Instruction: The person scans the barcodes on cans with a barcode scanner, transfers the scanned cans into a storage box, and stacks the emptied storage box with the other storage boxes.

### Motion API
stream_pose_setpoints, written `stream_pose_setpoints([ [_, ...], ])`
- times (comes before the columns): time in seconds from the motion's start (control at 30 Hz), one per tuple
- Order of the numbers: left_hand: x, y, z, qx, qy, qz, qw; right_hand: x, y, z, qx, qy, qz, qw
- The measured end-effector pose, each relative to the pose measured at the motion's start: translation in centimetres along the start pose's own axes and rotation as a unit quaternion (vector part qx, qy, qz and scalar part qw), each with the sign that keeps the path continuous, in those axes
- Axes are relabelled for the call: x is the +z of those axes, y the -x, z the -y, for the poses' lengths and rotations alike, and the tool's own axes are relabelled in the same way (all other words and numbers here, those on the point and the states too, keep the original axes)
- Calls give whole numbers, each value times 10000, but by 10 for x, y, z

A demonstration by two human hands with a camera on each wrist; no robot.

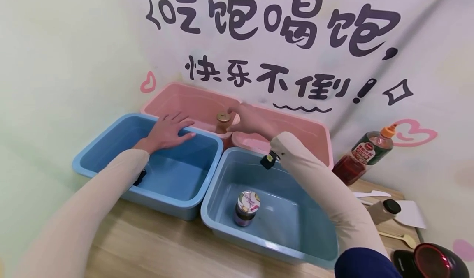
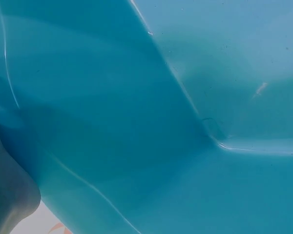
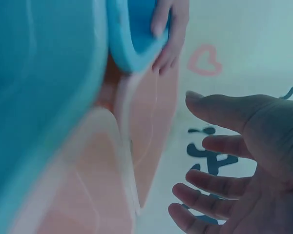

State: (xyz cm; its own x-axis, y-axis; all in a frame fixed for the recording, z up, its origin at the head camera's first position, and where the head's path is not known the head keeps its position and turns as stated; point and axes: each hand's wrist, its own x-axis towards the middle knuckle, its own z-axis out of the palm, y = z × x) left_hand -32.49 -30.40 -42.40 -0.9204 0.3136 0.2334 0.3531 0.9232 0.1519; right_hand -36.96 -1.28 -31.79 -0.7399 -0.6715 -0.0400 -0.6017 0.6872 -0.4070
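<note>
On the pale wooden bench [image 1: 148, 237], a grey-blue plastic bin [image 1: 277, 216] sits on the near right, with a squat dark jar with a colourful printed lid [image 1: 247, 208] inside toward its near-left corner. Near the bench's right edge are a yellowish spoon [image 1: 409, 241] and a black-capped bottle [image 1: 385, 211].

Left of that bin is a brighter blue plastic bin [image 1: 177, 179]. The left hand [image 1: 168, 132] lies across its far rim, fingers loosely extended, grasping nothing.

Farther back, a pink plastic bin [image 1: 189, 103] carries a brownish cylindrical jar with a gold lid [image 1: 222, 126], standing by its near-right corner. The right hand [image 1: 253, 119] reaches in from the right beside this jar, thumb and fingers spread well apart and gently bent, not clenched; whether a fingertip touches the jar, I cannot tell. A second pink plastic bin [image 1: 311, 134] adjoins on the right.
</note>
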Motion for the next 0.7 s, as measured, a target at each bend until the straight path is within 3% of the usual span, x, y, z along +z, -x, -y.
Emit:
stream_pose_setpoints([
  [0.13, 0, 1, 0, -8, 19, 8, 10000, 5, 31, -3, -96, 65, 104, 9999],
  [0.3, 1, 1, -2, -15, 55, 35, 10000, 12, 65, -3, -318, 631, 16, 9975],
  [0.5, 2, 0, -3, -67, 78, -23, 9999, 24, 103, 3, -349, 681, 26, 9971],
  [0.7, -1, 1, -5, -4, 49, -3, 10000, 42, 130, 2, -302, 548, 318, 9975],
])
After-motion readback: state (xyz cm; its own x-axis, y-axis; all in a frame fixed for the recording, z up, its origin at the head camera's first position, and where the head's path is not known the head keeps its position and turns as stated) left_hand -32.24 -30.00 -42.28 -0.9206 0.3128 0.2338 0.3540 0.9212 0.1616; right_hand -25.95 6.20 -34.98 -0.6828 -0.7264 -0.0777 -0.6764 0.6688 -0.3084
